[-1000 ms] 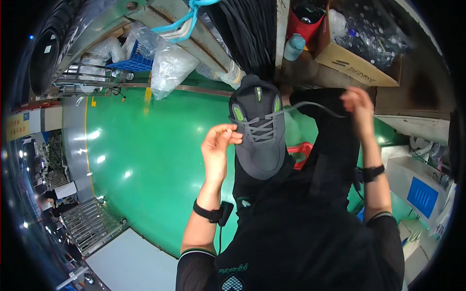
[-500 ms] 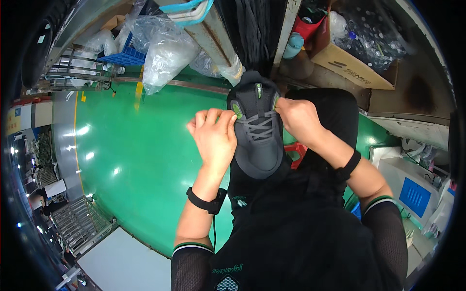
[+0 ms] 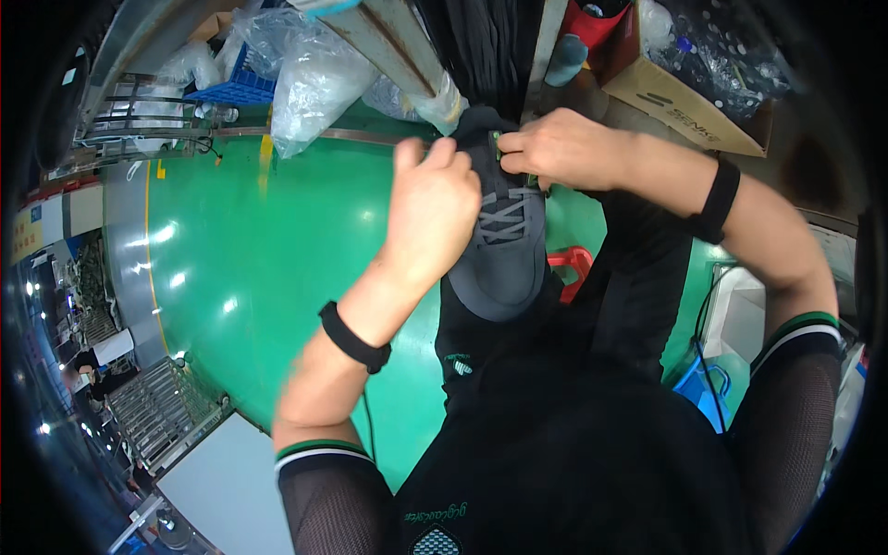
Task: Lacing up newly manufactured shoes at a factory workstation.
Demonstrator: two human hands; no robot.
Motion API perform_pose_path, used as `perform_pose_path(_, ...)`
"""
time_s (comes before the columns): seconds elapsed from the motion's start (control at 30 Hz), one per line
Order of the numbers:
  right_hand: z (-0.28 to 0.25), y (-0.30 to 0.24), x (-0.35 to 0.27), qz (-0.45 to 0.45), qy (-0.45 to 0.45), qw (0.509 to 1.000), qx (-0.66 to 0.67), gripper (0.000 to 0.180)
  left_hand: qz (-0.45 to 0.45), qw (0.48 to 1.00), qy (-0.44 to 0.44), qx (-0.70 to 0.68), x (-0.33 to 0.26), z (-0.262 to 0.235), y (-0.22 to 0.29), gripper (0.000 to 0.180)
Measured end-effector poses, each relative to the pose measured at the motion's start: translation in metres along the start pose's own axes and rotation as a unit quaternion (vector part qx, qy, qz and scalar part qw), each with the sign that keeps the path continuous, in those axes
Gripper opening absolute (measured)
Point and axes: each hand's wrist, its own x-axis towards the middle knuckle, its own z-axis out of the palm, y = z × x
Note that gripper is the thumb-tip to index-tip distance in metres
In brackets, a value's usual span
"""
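Observation:
A dark grey sneaker (image 3: 504,264) with grey laces and green accents rests on my lap, toe pointing toward me. My left hand (image 3: 433,215) lies along the shoe's left side, fingers curled by the laces near the collar. My right hand (image 3: 555,148) pinches the top of the shoe at the tongue and upper eyelets. Each wrist wears a black band. The lace ends are hidden under my fingers.
A shiny green floor (image 3: 259,268) spreads to the left. Clear plastic bags (image 3: 314,79) and a blue crate (image 3: 236,88) lie at the far edge. A cardboard box (image 3: 689,88) stands at upper right, a red stool (image 3: 569,268) beneath my legs, grey machinery (image 3: 740,314) at right.
One second ago my right hand pulled a lace out to the right. Both hands have since come together at the top of the shoe, and the view has closed in.

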Motion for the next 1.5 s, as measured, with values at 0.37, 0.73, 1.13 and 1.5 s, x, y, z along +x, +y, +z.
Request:
perform_pose_path(0.37,0.001,0.015,-0.004,0.081,-0.056,0.979,0.181,0.025,0.158,0.967,-0.040,-0.195,0.014,0.005,-0.044,0.027)
perform_pose_path(0.73,0.004,0.002,0.023,0.274,-0.169,0.918,0.230,0.010,0.139,0.934,-0.148,-0.292,0.013,0.026,-0.076,0.018)
perform_pose_path(1.13,0.036,-0.050,0.036,0.259,0.291,0.850,0.354,0.006,0.091,0.946,-0.063,-0.306,-0.011,0.035,-0.077,0.020)
perform_pose_path(1.5,0.048,-0.066,0.065,0.321,0.189,0.888,0.270,0.004,0.075,0.921,-0.077,-0.373,-0.014,0.034,-0.085,0.022)
